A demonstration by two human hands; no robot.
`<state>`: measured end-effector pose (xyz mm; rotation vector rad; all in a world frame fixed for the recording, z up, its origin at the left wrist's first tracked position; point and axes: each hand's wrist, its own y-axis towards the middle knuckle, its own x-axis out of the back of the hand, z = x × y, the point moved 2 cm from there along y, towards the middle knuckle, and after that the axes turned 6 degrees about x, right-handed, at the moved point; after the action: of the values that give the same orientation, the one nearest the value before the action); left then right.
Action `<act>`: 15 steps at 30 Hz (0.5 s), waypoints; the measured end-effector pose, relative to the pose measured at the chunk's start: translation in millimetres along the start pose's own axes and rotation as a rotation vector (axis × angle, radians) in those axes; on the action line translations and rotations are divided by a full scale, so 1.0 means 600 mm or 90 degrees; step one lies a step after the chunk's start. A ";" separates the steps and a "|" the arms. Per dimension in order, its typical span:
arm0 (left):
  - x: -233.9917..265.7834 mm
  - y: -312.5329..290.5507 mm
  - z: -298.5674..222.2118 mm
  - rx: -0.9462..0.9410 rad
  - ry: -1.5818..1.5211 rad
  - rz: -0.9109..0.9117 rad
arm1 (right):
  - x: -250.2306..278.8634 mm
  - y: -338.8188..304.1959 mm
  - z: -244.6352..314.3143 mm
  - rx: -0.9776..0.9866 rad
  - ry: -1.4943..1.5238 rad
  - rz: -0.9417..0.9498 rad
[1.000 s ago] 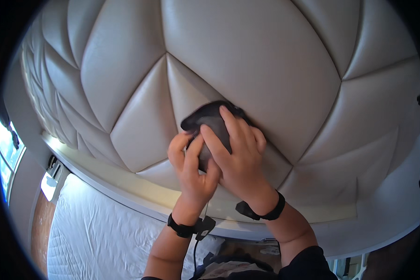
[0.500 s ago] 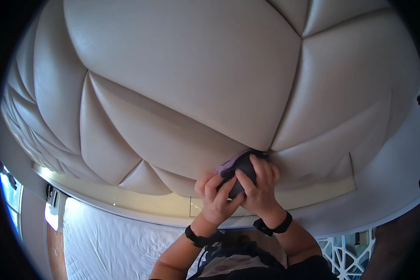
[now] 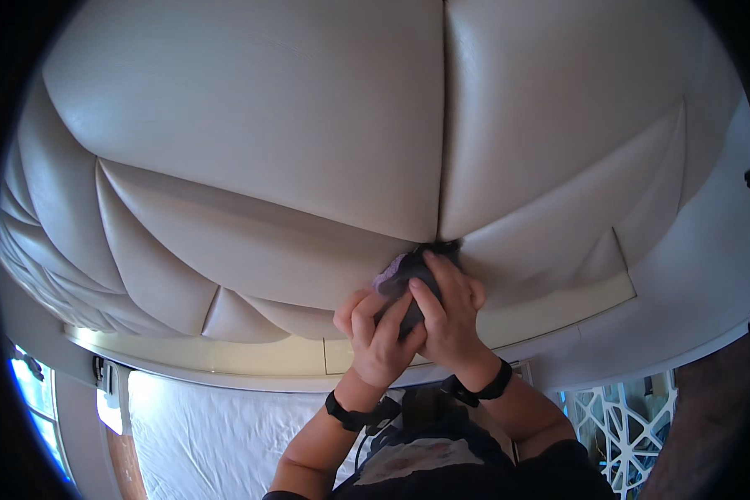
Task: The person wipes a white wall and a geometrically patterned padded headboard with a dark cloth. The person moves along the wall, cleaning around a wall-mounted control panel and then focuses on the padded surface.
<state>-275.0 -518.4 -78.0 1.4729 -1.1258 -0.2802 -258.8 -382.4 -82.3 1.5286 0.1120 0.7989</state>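
A dark grey cloth (image 3: 410, 315) with a fuzzy purple edge is bunched between my two hands. It presses against a beige padded wall panel (image 3: 267, 108), right where several seams meet. My left hand (image 3: 377, 340) grips the cloth's left side with bent fingers. On the other side, my right hand (image 3: 452, 310) closes over it, its index finger reaching up close to the seam. The two hands touch each other at the cloth's lower end, and part of the cloth is hidden under the fingers. Each wrist wears a black band.
Below the padding runs a pale gold strip (image 3: 250, 358) along a white ledge. A bed with a white sheet (image 3: 217, 429) lies lower left, a window (image 3: 37, 396) beyond it. At lower right stands a white lattice screen (image 3: 629, 433).
The view has shifted, so the seams appear further left. Both hands and the cloth sit slightly higher and further left in the picture, still at the seam junction.
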 end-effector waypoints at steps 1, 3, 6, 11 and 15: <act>0.001 -0.005 0.001 0.007 -0.006 0.011 | -0.004 -0.008 0.000 0.002 0.004 -0.001; -0.003 -0.022 0.009 0.004 -0.010 0.028 | -0.011 -0.027 -0.002 -0.005 0.002 0.015; -0.013 -0.060 0.024 0.000 -0.022 0.079 | -0.019 -0.088 0.006 -0.036 -0.011 0.073; -0.030 -0.111 0.032 0.029 -0.035 0.149 | -0.026 -0.153 0.012 -0.063 -0.021 0.151; -0.037 -0.124 0.025 0.050 -0.052 0.176 | -0.026 -0.177 0.016 -0.084 -0.043 0.196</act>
<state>-262.0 -523.9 -155.7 1.3639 -1.4025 -0.1052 -223.8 -382.3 -184.1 1.4644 -0.2272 0.9754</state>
